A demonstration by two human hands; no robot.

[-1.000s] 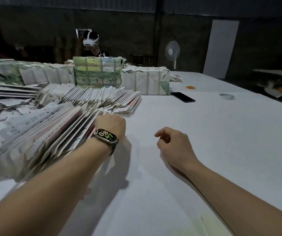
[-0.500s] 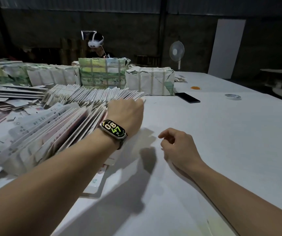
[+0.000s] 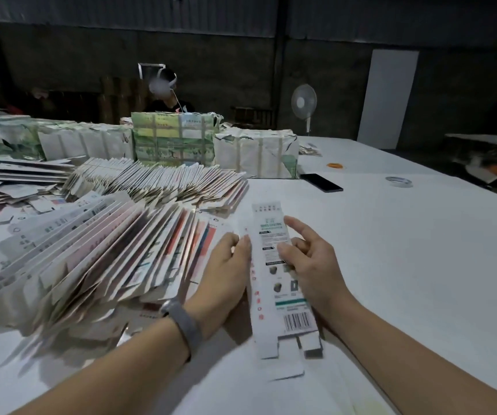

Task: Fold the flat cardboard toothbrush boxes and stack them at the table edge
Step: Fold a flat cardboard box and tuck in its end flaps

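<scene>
The flat box (image 3: 277, 274) lay on the table (image 3: 406, 265) between both hands. It could slip or bend crooked if they squeezed unevenly. The left hand (image 3: 226, 274) pinched its nine o'clock edge; the right hand (image 3: 310, 259) pinched its three o'clock edge. The big pile (image 3: 91, 250) sat at ten o'clock.

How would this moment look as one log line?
step: folding start | left hand: holds flat box left edge | right hand: pinches right edge | fanned pile: left | stacked: none visible
</scene>
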